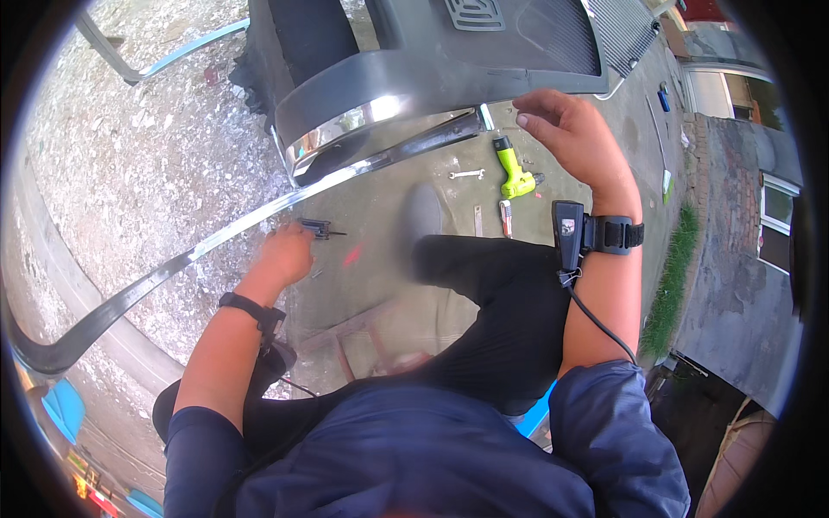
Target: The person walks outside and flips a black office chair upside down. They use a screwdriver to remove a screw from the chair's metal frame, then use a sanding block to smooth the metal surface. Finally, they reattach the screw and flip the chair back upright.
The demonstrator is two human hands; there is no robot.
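My left hand [285, 253] is closed on a dark folding tool [321, 228] with a thin bit sticking out, just below a long curved metal bar [259, 209] with a shiny finish. My right hand [566, 138] has bent fingers with a gap to the thumb and nothing visible between them, beside the bar's raised end and below a dark grey plastic and chrome piece [358, 78] at the top. A green drill [515, 177] lies on the ground below that hand, with a small wrench [466, 173] and a narrow white-and-red item [506, 218] nearby.
Pale flaked ground [155, 173] extends along the left. A grille panel [626, 26] stands at the top right. A long thin rod [658, 138] and grass [672, 276] border a building wall [725, 328]. Blue objects [62, 410] sit at the lower left.
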